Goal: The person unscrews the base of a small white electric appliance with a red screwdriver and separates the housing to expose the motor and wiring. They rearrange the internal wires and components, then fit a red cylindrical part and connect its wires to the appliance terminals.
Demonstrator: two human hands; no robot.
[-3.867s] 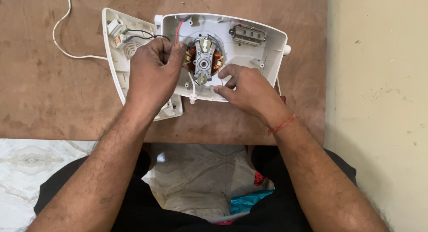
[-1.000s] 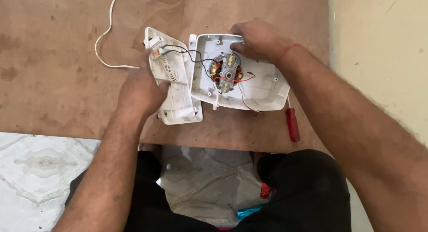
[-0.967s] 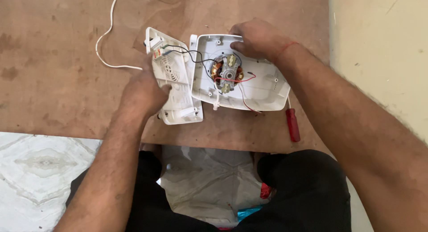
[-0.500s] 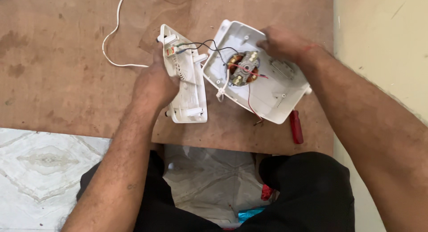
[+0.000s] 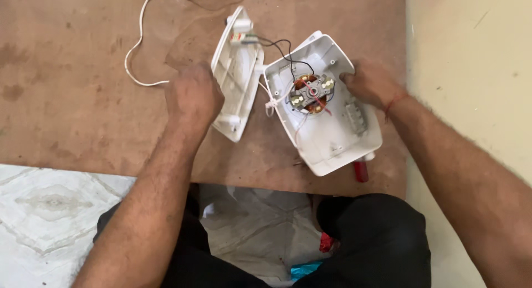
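Note:
An opened white plastic appliance lies on a brown board (image 5: 83, 72). Its deep half, the motor housing (image 5: 332, 133), holds a copper-wound motor (image 5: 310, 93) with red and black wires. My right hand (image 5: 368, 82) grips the housing's far right rim and keeps it tilted. The flat cover half (image 5: 237, 72) lies to its left, joined by black wires. My left hand (image 5: 193, 97) rests closed on the cover's left edge. A white power cord (image 5: 145, 27) runs from the cover toward the top of the board.
A red-handled screwdriver (image 5: 361, 170) pokes out from under the housing's near corner. A crumpled plastic bag (image 5: 260, 232) lies between my legs. White patterned tiles (image 5: 50, 210) lie lower left, a cream floor (image 5: 471, 55) on the right.
The housing has been turned and tilted further, swinging right. The cover has shifted with it. Both hands kept their holds.

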